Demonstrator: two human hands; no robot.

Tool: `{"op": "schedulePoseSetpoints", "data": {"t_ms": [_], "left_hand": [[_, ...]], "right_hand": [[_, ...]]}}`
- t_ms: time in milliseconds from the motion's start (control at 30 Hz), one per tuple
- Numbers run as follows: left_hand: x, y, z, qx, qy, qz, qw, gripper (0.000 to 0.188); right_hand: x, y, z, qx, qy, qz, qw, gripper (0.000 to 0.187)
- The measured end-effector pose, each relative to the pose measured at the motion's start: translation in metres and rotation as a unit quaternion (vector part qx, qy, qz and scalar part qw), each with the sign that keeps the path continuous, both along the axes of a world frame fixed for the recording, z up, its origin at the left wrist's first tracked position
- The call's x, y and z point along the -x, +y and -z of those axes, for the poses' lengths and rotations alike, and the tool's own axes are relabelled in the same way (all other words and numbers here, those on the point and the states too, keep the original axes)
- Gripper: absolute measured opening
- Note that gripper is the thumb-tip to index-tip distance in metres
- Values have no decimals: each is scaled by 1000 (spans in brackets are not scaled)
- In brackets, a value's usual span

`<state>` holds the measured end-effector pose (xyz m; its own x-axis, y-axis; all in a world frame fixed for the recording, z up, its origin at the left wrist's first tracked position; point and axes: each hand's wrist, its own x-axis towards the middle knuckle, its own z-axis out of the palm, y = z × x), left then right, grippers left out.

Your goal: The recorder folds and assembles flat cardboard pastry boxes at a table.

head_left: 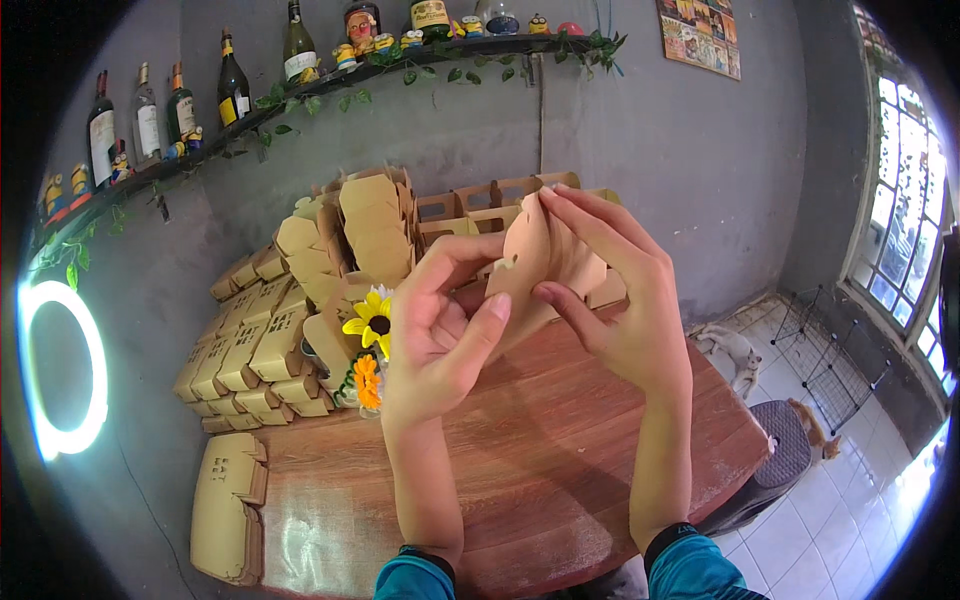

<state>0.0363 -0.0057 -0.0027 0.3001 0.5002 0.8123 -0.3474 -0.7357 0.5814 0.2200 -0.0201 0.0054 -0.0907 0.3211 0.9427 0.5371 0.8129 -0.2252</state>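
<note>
Above the table, a brown cardboard box blank (530,250), partly folded and curved, is held up between both hands. My left hand (435,335) grips its left side, with the thumb in front and the fingers bent behind. My right hand (630,290) holds the right side, its fingertips at the top corner and its thumb lower on the near face. Small slots and notches show along the card's left edge. My hands hide part of the blank.
Folded brown boxes (240,345) are stacked at the left; a flat stack (225,510) lies at the table's (400,520) left end. Open carriers (480,205) stand behind. Artificial flowers (372,325) are beside my left hand. Right: stool (780,440), white cat (735,350), wire rack (830,350).
</note>
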Motion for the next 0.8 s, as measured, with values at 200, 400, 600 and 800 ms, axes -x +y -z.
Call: {"op": "schedulePoseSetpoints", "data": {"t_ms": [200,400,600,800], "left_hand": [[-3,-13,1,-61,-11,20,998,25],[-9,-19,2,-76,-101,-129,984,39],[-1,-23,-3,-131,-17,-177,975,17],[10,-12,0,-243,12,-357,902,6]], "right_hand": [[7,-16,-3,-11,-6,2,1000,66],[14,-22,-1,-70,-36,95,992,60],[18,-27,3,-62,-48,174,982,50],[24,-25,6,-44,-78,153,984,41]]}}
